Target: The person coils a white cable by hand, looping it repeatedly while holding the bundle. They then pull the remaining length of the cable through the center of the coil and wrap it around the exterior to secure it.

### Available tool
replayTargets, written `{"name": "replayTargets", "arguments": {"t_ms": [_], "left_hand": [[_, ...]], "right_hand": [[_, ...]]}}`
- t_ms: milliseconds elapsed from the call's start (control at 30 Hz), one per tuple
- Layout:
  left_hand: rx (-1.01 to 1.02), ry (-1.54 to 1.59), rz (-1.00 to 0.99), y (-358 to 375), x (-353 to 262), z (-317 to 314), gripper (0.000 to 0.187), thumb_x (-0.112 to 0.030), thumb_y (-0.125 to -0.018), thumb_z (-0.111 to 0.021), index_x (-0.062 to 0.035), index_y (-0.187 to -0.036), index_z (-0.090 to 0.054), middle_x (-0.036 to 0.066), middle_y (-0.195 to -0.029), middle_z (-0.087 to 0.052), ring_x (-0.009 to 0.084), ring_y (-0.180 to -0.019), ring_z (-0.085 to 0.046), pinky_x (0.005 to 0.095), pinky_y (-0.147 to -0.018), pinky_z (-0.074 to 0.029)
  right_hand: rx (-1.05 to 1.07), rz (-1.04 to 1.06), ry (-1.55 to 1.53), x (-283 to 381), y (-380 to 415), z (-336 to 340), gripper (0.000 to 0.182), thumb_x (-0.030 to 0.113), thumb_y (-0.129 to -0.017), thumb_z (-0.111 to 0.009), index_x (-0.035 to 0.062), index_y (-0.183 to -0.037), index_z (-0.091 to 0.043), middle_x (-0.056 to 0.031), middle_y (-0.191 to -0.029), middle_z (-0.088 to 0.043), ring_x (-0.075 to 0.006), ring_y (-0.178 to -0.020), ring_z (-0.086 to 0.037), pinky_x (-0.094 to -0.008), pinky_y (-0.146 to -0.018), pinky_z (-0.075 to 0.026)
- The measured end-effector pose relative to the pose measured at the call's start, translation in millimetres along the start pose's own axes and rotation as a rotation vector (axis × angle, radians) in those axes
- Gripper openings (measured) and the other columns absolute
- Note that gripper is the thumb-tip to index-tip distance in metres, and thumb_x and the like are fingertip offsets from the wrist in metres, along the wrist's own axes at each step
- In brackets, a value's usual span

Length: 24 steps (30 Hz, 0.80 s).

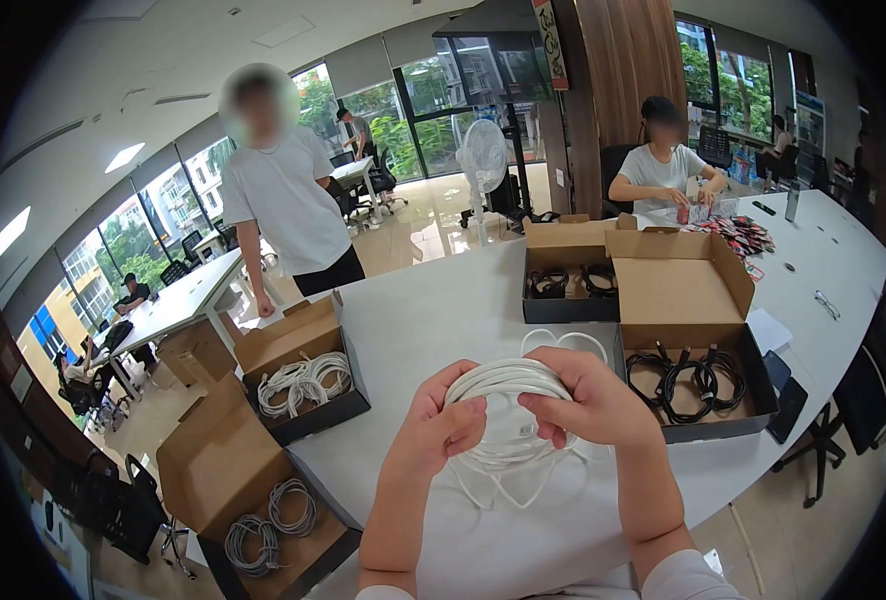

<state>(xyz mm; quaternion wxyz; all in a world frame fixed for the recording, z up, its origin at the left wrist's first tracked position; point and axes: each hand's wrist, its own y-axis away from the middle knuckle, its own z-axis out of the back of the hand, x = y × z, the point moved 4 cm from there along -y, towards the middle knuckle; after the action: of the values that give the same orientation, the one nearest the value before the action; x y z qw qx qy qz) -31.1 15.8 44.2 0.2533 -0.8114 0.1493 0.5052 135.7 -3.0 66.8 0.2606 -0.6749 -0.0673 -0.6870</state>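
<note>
Head view: my left hand (448,420) and right hand (593,400) both curled closed, gripping either side of a white coil (508,378), mid-frame over the desk (433,300). Can't tell if its lower loops touch down. Left of frame: open box (328,419), white cables (308,385). Lower left: grey cables (265,562), boxed. Right: black cables (705,382), boxed.

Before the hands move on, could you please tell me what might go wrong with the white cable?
The coil of white cable shows no visible tie, so it might spring open if the left hand or right hand slackens. The looser loops below could also tangle.
</note>
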Motion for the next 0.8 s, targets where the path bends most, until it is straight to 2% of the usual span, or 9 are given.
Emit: {"name": "replayTargets", "arguments": {"t_ms": [100, 200, 300, 400, 500, 600, 700, 767, 800], "left_hand": [[0.093, -0.047, 0.021, 3, 0, 6, 0.033, -0.013, -0.082, -0.063, 0.0012, -0.109, -0.049, -0.002, -0.064, -0.049, 0.0053, -0.048, -0.042, 0.0203, -0.045, -0.033], [0.157, -0.313, -0.119, 0, -4, 10, 0.042, -0.012, -0.079, -0.067, 0.0015, -0.114, -0.049, 0.003, -0.079, -0.058, 0.0109, -0.071, -0.058, 0.0245, -0.065, -0.047], [0.166, -0.240, -0.136, 0, -8, 6, 0.047, -0.009, -0.076, -0.070, 0.0006, -0.116, -0.050, 0.008, -0.096, -0.062, 0.0185, -0.097, -0.061, 0.0327, -0.086, -0.048], [0.241, -0.280, -0.077, -6, -2, 9, 0.041, -0.004, -0.076, -0.068, -0.0003, -0.114, -0.052, 0.010, -0.102, -0.064, 0.0233, -0.105, -0.060, 0.0373, -0.092, -0.047], [0.254, -0.240, -0.110, -14, 11, 15, 0.032, -0.008, -0.080, -0.066, -0.0019, -0.109, -0.053, 0.011, -0.098, -0.065, 0.0237, -0.106, -0.060, 0.0369, -0.092, -0.047], [0.123, -0.113, -0.220, -22, 15, 18, 0.022, -0.014, -0.087, -0.061, -0.0031, -0.104, -0.053, 0.013, -0.090, -0.067, 0.0251, -0.102, -0.062, 0.0362, -0.091, -0.047], [-0.102, 0.074, -0.316, -15, 8, 16, 0.020, -0.023, -0.089, -0.059, -0.0047, -0.097, -0.055, 0.005, -0.066, -0.060, 0.0222, -0.076, -0.065, 0.0367, -0.083, -0.050], [-0.152, 0.060, -0.329, -15, 4, 25, 0.018, -0.022, -0.091, -0.057, -0.0055, -0.097, -0.054, -0.001, -0.060, -0.048, 0.0156, -0.061, -0.055, 0.0344, -0.077, -0.050], [-0.173, 0.052, -0.338, -16, 2, 28, 0.017, -0.022, -0.092, -0.056, -0.0060, -0.098, -0.053, -0.004, -0.056, -0.043, 0.0123, -0.054, -0.050, 0.0333, -0.074, -0.050]], "right_hand": [[0.013, 0.004, -0.011, -1, 0, 1, 0.013, 0.006, -0.089, -0.056, -0.0009, -0.101, -0.058, -0.0003, -0.062, -0.055, -0.0053, -0.049, -0.052, -0.0190, -0.042, -0.042], [0.001, 0.024, -0.047, -1, 0, 0, 0.012, 0.005, -0.089, -0.054, -0.0008, -0.100, -0.058, -0.0003, -0.061, -0.055, -0.0049, -0.047, -0.051, -0.0190, -0.041, -0.040], [-0.126, 0.112, -0.084, -2, 0, 6, 0.011, 0.005, -0.089, -0.053, -0.0005, -0.097, -0.058, -0.0002, -0.059, -0.054, -0.0048, -0.045, -0.050, -0.0192, -0.039, -0.038], [-0.264, 0.167, -0.172, -3, 0, 18, 0.009, 0.003, -0.089, -0.051, -0.0009, -0.093, -0.057, -0.0009, -0.056, -0.053, -0.0048, -0.042, -0.048, -0.0196, -0.039, -0.039], [-0.354, 0.226, -0.223, -1, 1, 21, 0.009, 0.003, -0.089, -0.050, -0.0010, -0.094, -0.056, -0.0020, -0.056, -0.053, -0.0056, -0.041, -0.047, -0.0209, -0.041, -0.042], [-0.401, 0.256, -0.266, -7, -4, 13, 0.009, 0.004, -0.090, -0.049, -0.0002, -0.096, -0.054, -0.0021, -0.056, -0.052, -0.0069, -0.041, -0.047, -0.0229, -0.046, -0.047], [-0.387, 0.245, -0.349, -18, -18, -2, 0.009, 0.006, -0.092, -0.047, 0.0009, -0.098, -0.052, -0.0023, -0.058, -0.051, -0.0080, -0.045, -0.048, -0.0256, -0.053, -0.051], [-0.382, 0.233, -0.392, -30, -28, -10, 0.009, 0.007, -0.094, -0.047, 0.0016, -0.099, -0.050, -0.0028, -0.060, -0.052, -0.0085, -0.048, -0.049, -0.0276, -0.058, -0.053], [-0.355, 0.241, -0.403, -36, -31, -11, 0.010, 0.010, -0.096, -0.047, 0.0017, -0.099, -0.049, -0.0038, -0.066, -0.055, -0.0088, -0.056, -0.053, -0.0272, -0.064, -0.052]]}}
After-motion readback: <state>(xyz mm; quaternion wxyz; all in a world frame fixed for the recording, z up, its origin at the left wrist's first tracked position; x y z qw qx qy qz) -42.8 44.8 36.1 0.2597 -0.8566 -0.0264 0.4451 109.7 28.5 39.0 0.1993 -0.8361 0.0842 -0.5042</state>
